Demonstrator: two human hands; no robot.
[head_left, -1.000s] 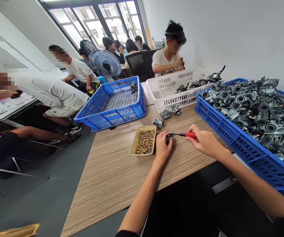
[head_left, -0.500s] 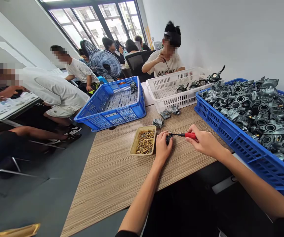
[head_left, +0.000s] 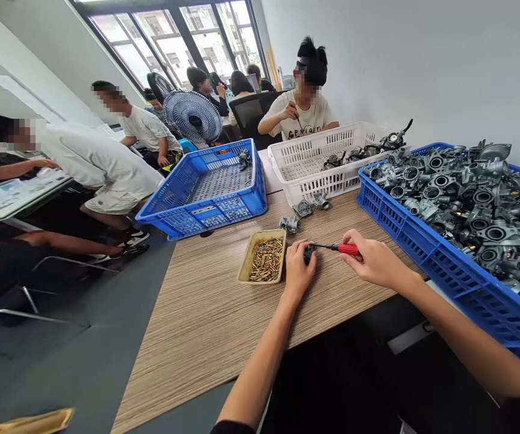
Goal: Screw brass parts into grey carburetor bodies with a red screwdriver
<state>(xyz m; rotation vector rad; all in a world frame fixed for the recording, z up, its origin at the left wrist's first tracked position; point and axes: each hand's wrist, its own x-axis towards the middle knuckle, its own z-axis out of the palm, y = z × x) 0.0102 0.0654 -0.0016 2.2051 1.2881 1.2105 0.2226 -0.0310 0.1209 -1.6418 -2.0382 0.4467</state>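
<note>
My left hand (head_left: 299,268) is closed around a dark carburetor (head_left: 308,253) resting on the table, and covers most of it. In my right hand (head_left: 375,259) is a screwdriver (head_left: 347,248) with a red handle, gripped between thumb and fingers. Its dark shaft lies nearly level and points left, the tip meeting the carburetor by my left fingertips. Just left of my left hand stands a small tan tub (head_left: 243,274) full of brass jets (head_left: 266,259). Beyond it several grey carburetor bodies (head_left: 290,224) lie on the wood.
A blue crate (head_left: 422,241) heaped with carburetor bodies (head_left: 481,196) stands at the right. Farther back are a white basket (head_left: 327,190) with some carburetors and a blue crate (head_left: 205,218) with one part. Across the table (head_left: 187,325) sits a co-worker (head_left: 302,114) holding a thin tool.
My hands, the carburetor and the screwdriver have hardly moved. The co-worker opposite has leaned slightly and lowered the tool a little; a person at the far left has shifted.
</note>
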